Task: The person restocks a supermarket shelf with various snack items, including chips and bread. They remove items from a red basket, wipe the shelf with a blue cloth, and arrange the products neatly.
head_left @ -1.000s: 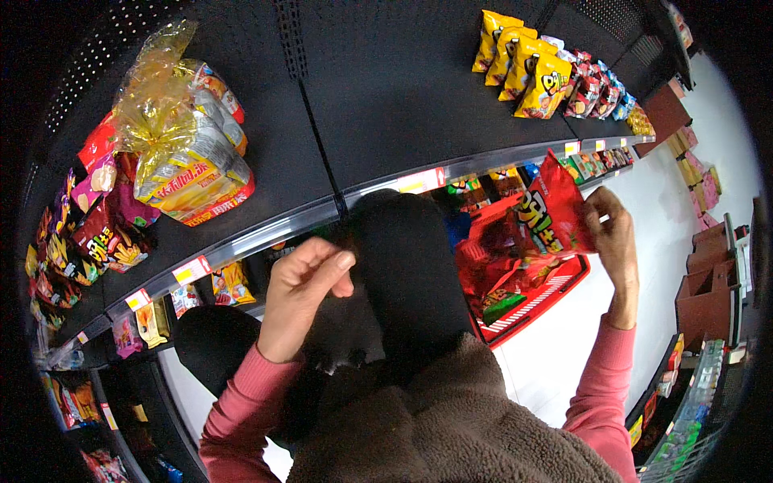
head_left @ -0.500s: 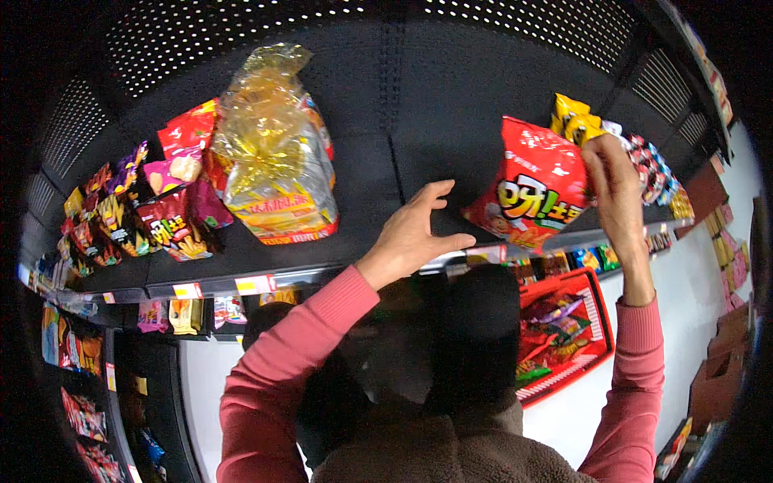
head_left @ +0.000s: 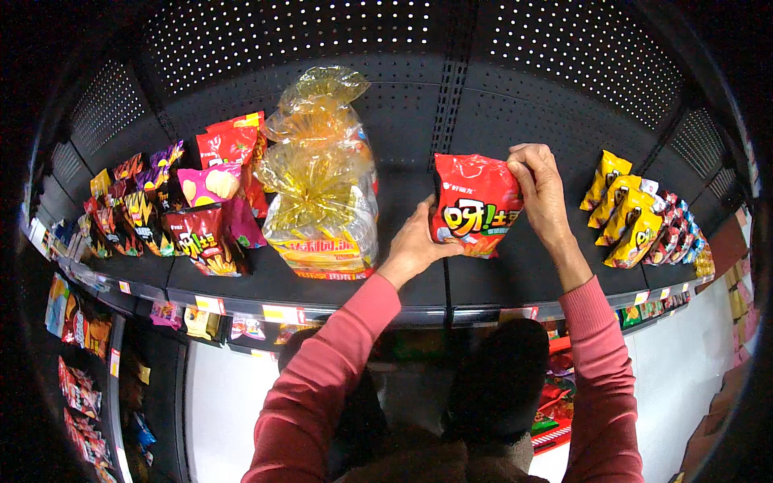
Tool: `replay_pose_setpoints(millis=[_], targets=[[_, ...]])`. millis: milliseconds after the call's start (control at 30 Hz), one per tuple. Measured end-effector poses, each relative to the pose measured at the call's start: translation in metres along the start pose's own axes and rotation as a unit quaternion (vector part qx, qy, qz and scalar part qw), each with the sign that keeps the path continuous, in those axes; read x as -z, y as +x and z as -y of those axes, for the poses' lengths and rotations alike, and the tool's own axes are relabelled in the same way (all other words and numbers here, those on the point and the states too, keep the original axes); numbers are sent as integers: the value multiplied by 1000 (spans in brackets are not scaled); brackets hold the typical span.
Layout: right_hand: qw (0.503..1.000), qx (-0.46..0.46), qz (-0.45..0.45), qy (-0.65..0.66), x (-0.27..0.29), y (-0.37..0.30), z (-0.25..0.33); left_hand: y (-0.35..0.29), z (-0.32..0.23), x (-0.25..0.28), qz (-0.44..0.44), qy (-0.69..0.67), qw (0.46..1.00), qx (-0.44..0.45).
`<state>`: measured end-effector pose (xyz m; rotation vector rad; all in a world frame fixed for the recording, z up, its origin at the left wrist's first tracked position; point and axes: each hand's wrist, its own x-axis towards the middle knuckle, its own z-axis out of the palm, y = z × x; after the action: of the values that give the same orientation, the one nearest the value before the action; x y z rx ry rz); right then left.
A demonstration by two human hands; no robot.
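A red snack bag point(head_left: 477, 193) stands upright over the black shelf point(head_left: 411, 283), front toward me. My right hand point(head_left: 543, 191) pinches its upper right corner between thumb and fingers. My left hand point(head_left: 415, 246) grips the lower left side, thumb along the bottom edge and fingertips partly hidden by the bag. Just left of that hand are clear-wrapped packages point(head_left: 322, 217) with gathered golden tops. Farther left stands a dark red snack bag point(head_left: 205, 241), with a pink bag point(head_left: 211, 185) and another red bag point(head_left: 228, 146) behind it.
Yellow snack bags point(head_left: 632, 229) form a row at the right, beside more small bags. A perforated black panel point(head_left: 555, 72) backs the shelf. Price tags line its front edge point(head_left: 386, 315). Below right, a red basket point(head_left: 555, 435) with snack bags stands on the white floor point(head_left: 672, 346).
The red snack bag has moved left, away from the yellow bags, with my right hand on it. My left hand has gone from open and apart to gripping its lower side.
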<state>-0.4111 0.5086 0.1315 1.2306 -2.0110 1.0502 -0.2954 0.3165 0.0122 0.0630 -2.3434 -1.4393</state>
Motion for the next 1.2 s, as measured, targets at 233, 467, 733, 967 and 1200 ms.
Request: replay_pose_setpoints(millis=[233,467,733,967,1200], targets=[[997,-31,-57,31,1,-9,-12,7,8,-12,12,-29,999,-22],[906,-304,85,283,-17,-69,-33,16,22,-18,-4,-91,996,-14],[906,-278,67,313,-64,-63,-69,49,23,-23,-68,-71,995,33],[907,-290,31,304,-91,-44,-96,79,39,-37,-205,-18,978,-33],[898,-288,7,332,-112,-27,-117,103,64,-48,-210,-39,977,-4]])
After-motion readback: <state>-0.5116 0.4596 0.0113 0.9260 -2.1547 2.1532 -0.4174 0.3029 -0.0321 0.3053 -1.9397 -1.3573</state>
